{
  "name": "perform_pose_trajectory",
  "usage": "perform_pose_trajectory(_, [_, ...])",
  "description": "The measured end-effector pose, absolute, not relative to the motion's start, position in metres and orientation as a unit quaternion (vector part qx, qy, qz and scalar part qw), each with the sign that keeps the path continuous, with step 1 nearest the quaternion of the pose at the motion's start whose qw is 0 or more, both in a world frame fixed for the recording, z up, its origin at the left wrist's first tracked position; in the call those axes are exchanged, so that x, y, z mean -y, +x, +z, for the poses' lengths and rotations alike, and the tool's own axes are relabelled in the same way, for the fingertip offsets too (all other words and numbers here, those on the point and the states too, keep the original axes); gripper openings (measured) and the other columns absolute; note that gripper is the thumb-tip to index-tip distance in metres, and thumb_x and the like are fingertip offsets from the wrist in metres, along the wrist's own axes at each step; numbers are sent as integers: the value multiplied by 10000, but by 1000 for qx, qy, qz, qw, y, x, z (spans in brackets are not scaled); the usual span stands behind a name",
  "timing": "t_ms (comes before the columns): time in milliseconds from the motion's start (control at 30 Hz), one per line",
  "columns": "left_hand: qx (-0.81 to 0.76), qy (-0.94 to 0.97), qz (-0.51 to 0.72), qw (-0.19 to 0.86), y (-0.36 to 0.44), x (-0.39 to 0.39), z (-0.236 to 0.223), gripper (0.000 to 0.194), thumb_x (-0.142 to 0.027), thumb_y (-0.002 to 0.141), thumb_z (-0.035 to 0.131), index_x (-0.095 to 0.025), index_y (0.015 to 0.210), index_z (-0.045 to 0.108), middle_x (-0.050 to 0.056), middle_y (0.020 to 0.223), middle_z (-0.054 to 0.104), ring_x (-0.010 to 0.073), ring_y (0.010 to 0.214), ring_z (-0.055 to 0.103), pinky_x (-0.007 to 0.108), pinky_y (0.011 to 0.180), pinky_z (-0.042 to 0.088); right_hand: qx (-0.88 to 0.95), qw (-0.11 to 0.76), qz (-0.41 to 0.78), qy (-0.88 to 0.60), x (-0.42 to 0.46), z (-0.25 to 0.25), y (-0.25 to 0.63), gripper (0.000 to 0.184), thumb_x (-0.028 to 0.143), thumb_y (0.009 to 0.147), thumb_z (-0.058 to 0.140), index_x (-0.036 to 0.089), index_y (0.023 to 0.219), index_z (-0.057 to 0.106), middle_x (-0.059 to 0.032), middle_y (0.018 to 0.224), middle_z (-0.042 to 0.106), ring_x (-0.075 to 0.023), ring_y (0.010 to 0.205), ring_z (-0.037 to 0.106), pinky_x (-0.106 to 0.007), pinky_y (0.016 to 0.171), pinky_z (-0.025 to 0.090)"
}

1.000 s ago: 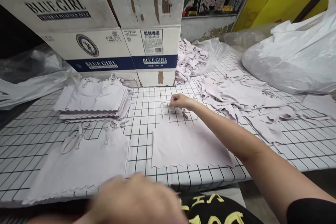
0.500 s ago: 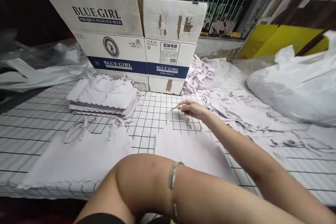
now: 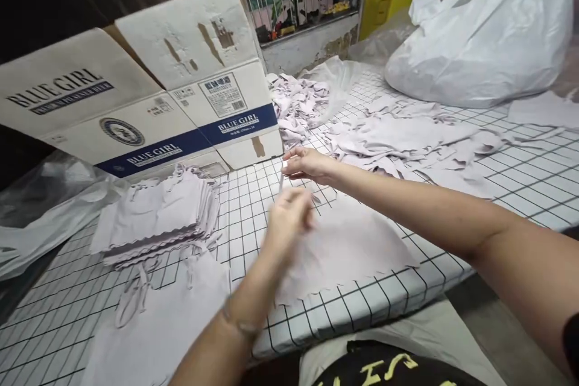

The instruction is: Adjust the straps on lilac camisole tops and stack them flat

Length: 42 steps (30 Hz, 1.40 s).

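Observation:
My right hand (image 3: pixel 307 165) pinches the upper end of a thin pale strap (image 3: pixel 281 181) between thumb and fingers. The strap runs down toward my left hand (image 3: pixel 291 214), which is curled and smeared by motion, so what its fingers hold is hidden. Beneath both hands a pale lilac camisole-like garment piece (image 3: pixel 348 247) lies flat on the table, its lower edge toward me. Left of it lies a similar strappy top (image 3: pixel 158 325) with looped straps. Behind that top sits a stack of folded matching garments (image 3: pixel 149 208) with wavy edges.
A cardboard beer box (image 3: pixel 185 108) stands open at the back of the grid-patterned table (image 3: pixel 325 319). To its right are a heap of lilac pieces (image 3: pixel 298 102) and spread garments (image 3: pixel 407 139). A bulging white plastic bag (image 3: pixel 479 42) sits at the back right; another plastic bag (image 3: pixel 49 223) lies left.
My left arm has swung from across the front to the strap, beside my right hand. The view has turned right and tilted. My right hand still pinches the strap.

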<state>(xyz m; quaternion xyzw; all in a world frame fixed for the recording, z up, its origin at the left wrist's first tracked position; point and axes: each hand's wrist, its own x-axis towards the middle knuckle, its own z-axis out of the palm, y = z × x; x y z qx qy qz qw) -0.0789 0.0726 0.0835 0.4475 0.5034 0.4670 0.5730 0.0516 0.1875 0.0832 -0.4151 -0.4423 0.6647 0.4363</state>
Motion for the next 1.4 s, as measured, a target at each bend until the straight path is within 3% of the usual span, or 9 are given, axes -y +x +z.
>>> perform_pose_trajectory(100, [-521, 411, 499, 558, -99, -97, 75, 332, -385, 677, 772, -143, 810, 588, -15, 766, 567, 41, 464, 501, 162, 368, 267, 457, 457, 659, -385, -171, 79, 44, 360, 39, 616, 803, 159, 857, 565, 35, 668, 618, -119, 633, 606, -191, 561, 444])
perform_pose_trajectory(400, [-526, 457, 492, 522, -123, -111, 68, 187, -284, 658, 718, -115, 726, 674, 31, 709, 629, 63, 490, 515, 181, 408, 339, 472, 446, 661, -376, -159, 64, 31, 359, 110, 624, 792, 170, 850, 519, 27, 663, 584, -140, 633, 573, -244, 627, 454])
perform_pose_trajectory(500, [-555, 475, 465, 500, -128, -113, 62, 166, -278, 658, 705, -121, 698, 669, 19, 638, 613, 69, 467, 500, 181, 395, 324, 616, 436, 504, -419, -161, 65, 38, 341, 133, 657, 796, 178, 893, 554, -22, 823, 620, -213, 842, 593, -337, 783, 468])
perform_pose_trajectory(633, [-580, 506, 427, 475, -131, -112, 59, 158, -278, 660, 703, -128, 675, 655, 8, 571, 588, 72, 455, 486, 182, 406, 325, 805, 367, 302, -355, -165, 73, 44, 311, 193, 713, 815, 222, 977, 652, -32, 1092, 611, -279, 1148, 482, -455, 996, 347])
perform_pose_trajectory(767, [-588, 512, 414, 469, -130, -107, 57, 152, -277, 665, 705, -134, 700, 670, -3, 523, 558, 80, 456, 473, 189, 421, 327, 806, 250, 445, -300, -171, 71, 45, 60, 174, 808, 718, 164, 816, 660, -3, 784, 640, -170, 780, 605, -298, 750, 482])
perform_pose_trajectory(933, [-589, 490, 427, 480, -128, -99, 46, 157, -292, 708, 673, -143, 758, 665, 2, 568, 577, 91, 489, 488, 197, 447, 327, 743, 252, 542, -301, -167, 54, 46, 122, 217, 796, 751, 142, 791, 654, 12, 687, 606, -103, 599, 548, -186, 532, 432])
perform_pose_trajectory(1100, [-600, 608, 349, 385, -125, -84, 26, 221, -376, 789, 657, -169, 865, 649, 54, 851, 654, 167, 750, 583, 298, 686, 440, 703, 325, 521, -359, -175, 48, 54, 98, 149, 812, 727, 140, 759, 644, 16, 712, 593, -104, 629, 536, -199, 573, 452])
perform_pose_trajectory(1233, [-607, 746, 152, 228, -118, -66, 12, 291, -425, 774, 708, -212, 964, 647, 76, 1045, 631, 292, 1033, 509, 452, 874, 326, 676, 452, 407, -415, -199, 57, 66, 125, 66, 828, 703, 126, 742, 634, 12, 742, 579, -116, 723, 541, -219, 681, 458])
perform_pose_trajectory(1400, [-604, 764, 91, 207, -111, -59, 10, 186, -356, 823, 681, -226, 931, 605, 33, 965, 636, 245, 976, 500, 420, 831, 258, 715, 356, 489, -349, -212, 58, 66, 118, 70, 855, 697, 133, 781, 631, 4, 736, 595, -119, 712, 566, -212, 653, 482])
